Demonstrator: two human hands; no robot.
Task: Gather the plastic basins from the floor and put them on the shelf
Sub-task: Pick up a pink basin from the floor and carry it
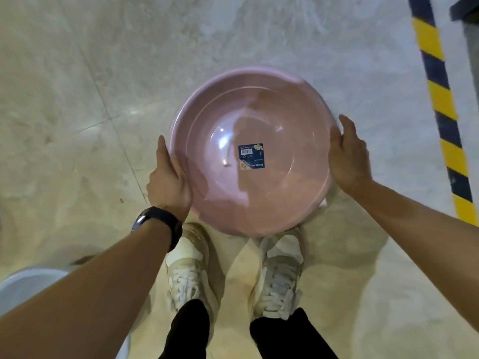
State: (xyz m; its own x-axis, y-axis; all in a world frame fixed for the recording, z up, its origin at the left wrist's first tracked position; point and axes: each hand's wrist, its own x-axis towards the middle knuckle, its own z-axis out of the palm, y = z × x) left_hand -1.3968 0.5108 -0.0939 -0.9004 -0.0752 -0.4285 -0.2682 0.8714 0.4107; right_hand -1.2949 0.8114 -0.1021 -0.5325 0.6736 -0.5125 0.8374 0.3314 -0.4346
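While whitish basin sits on floor, lower left, left hand and right hand grip opposite rims of pink basin, frame centre, apparently lifted. Shelf unseen; shelving not yet done.

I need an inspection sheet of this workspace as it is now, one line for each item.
surface: pale marbled floor.
job's things: pink basin upright, label inside; pale basin, probably, cut off lower left.
clutter: nothing seen.
hands: left hand and right hand grip the pink basin's rim, opposite sides.
cables: nothing seen.
surroundings: yellow-black striped line at right; dark object top right, unclear.
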